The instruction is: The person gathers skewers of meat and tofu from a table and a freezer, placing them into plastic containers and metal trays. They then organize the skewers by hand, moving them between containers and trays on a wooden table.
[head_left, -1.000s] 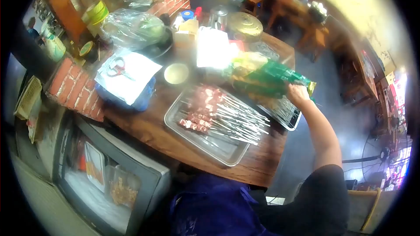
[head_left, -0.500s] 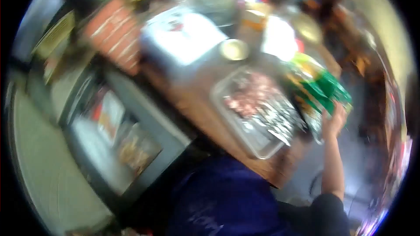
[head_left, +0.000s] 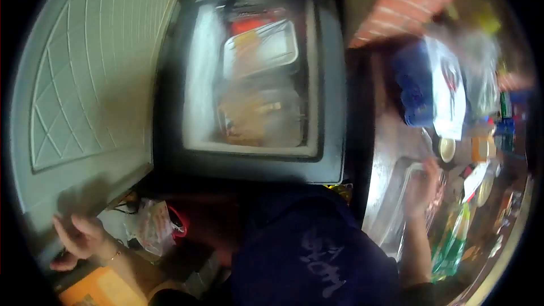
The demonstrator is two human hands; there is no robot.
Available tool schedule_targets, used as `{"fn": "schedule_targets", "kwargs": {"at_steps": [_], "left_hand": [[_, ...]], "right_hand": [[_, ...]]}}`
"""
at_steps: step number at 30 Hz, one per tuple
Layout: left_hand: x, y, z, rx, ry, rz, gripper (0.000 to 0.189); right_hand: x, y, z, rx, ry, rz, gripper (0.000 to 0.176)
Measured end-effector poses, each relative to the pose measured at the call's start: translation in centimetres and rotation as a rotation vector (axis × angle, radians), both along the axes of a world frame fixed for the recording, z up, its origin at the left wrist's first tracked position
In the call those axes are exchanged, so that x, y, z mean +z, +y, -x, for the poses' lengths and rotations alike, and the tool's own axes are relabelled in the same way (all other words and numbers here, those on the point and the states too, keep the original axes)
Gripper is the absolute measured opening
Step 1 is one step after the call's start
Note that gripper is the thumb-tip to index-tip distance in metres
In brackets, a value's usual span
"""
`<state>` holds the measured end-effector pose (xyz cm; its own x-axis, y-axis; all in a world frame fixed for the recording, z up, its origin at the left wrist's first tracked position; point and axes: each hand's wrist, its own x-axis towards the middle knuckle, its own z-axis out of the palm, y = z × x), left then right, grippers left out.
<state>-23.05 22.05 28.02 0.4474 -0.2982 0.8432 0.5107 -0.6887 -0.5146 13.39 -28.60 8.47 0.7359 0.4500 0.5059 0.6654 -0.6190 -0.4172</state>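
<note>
While reaching beside raised lid with left hand spread, hold right hand clear of tray; cannot tell latter hand's grip.

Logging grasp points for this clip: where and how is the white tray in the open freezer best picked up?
I'd pinch the white tray by its right-hand rim, coming from above: that end looks bare, its orange-brown contents seem gathered leftward, and the freezer walls surround it.

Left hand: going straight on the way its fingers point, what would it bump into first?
The left hand would probably meet the open freezer lid first, though depth is unclear and they may already touch.
</note>
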Motion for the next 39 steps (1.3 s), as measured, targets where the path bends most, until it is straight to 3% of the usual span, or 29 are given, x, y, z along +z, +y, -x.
{"fn": "schedule_targets", "kwargs": {"at_steps": [3, 5, 7, 9, 11, 12, 13, 14, 17, 21, 23, 28, 33, 35, 37, 39], "left_hand": [[-0.4, 0.7, 4.4, 0.043, -0.036, 0.023, 0.026], [-0.2, 0.6, 8.7, 0.079, -0.077, 0.065, 0.026], [-0.9, -0.3, 8.8, 0.101, -0.088, 0.121, 0.026], [-1.1, -1.4, 8.3, 0.131, -0.101, 0.170, 0.026], [-1.3, -1.9, 8.1, 0.155, -0.110, 0.208, 0.026], [-1.5, -2.2, 7.6, 0.167, -0.101, 0.236, 0.026], [-1.7, -1.5, 7.7, 0.188, -0.093, 0.244, 0.027], [-1.8, -2.0, 7.5, 0.189, -0.100, 0.263, 0.027], [-1.3, -2.7, 7.3, 0.208, -0.100, 0.289, 0.027], [-0.8, -3.4, 7.1, 0.233, -0.106, 0.318, 0.027], [-0.6, -3.5, 7.0, 0.243, -0.107, 0.330, 0.027], [-0.4, -3.9, 6.9, 0.278, -0.107, 0.342, 0.028], [-0.5, -4.5, 6.5, 0.303, -0.099, 0.357, 0.028], [-0.2, -4.6, 6.1, 0.311, -0.092, 0.359, 0.028], [-0.3, -4.6, 6.1, 0.313, -0.097, 0.367, 0.029], [-0.4, -4.6, 6.1, 0.315, -0.095, 0.374, 0.029]], "right_hand": [[-0.8, 15.1, -0.8, 0.325, 0.259, 0.028, 0.032], [-3.0, 22.0, -2.5, 0.487, 0.253, 0.138, 0.039], [-6.8, 28.2, -3.9, 0.482, 0.310, 0.167, 0.051], [-11.3, 31.9, -6.1, 0.401, 0.533, 0.309, 0.053], [-15.6, 34.5, -8.6, 0.361, 0.586, 0.481, 0.059], [-17.8, 36.1, -9.4, 0.372, 0.748, 0.672, 0.056], [-20.4, 36.8, -10.0, 0.415, 0.632, 0.641, 0.053], [-25.1, 36.8, -11.9, 0.484, 0.749, 0.704, 0.052], [-31.1, 35.1, -14.6, 0.626, 0.859, 0.831, 0.050], [-32.2, 33.3, -14.7, 0.588, 0.856, 0.830, 0.046], [-33.5, 33.3, -15.4, 0.668, 0.988, 0.928, 0.043], [-33.7, 32.5, -15.7, 0.745, 1.215, 0.795, 0.034], [-26.3, 33.7, -12.9, 0.313, 1.361, 0.667, 0.028], [-25.9, 35.3, -14.1, 0.780, 0.914, 1.011, 0.024], [-24.6, 36.7, -14.7, 1.013, 0.613, 1.128, 0.020], [-23.4, 38.2, -13.5, 1.056, 0.541, 1.066, 0.019]]}}
